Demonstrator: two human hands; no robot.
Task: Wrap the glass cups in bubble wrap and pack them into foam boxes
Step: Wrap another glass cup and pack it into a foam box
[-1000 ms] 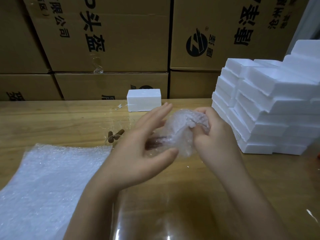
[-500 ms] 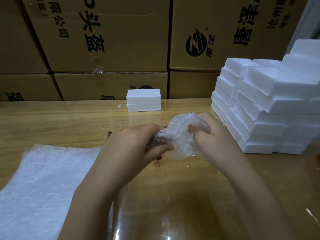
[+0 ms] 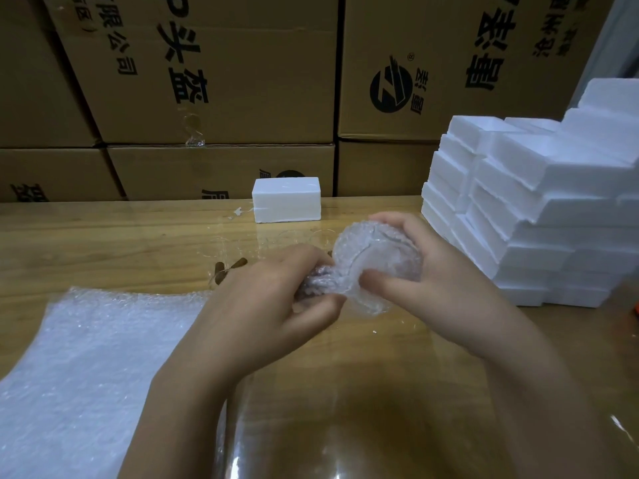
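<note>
A glass cup wrapped in bubble wrap (image 3: 375,261) is held above the wooden table (image 3: 103,243) at the centre. My right hand (image 3: 432,271) grips its round body, thumb across the front. My left hand (image 3: 269,299) is curled round the bunched, twisted end of the wrap at the cup's left side. A sheet pile of bubble wrap (image 3: 86,368) lies at the near left. One closed white foam box (image 3: 287,199) stands at the back of the table. A tall stack of foam boxes (image 3: 539,209) fills the right side.
Large brown cardboard cartons (image 3: 207,81) form a wall behind the table. Faint clear glass cups (image 3: 297,236) stand on the table behind my hands. Small dark pieces (image 3: 235,264) lie left of my left hand. A clear plastic cover (image 3: 328,426) reflects light near me.
My left hand, open a second ago, has closed round the loose end of the wrap and bunched it. The right hand has turned the wrapped cup slightly.
</note>
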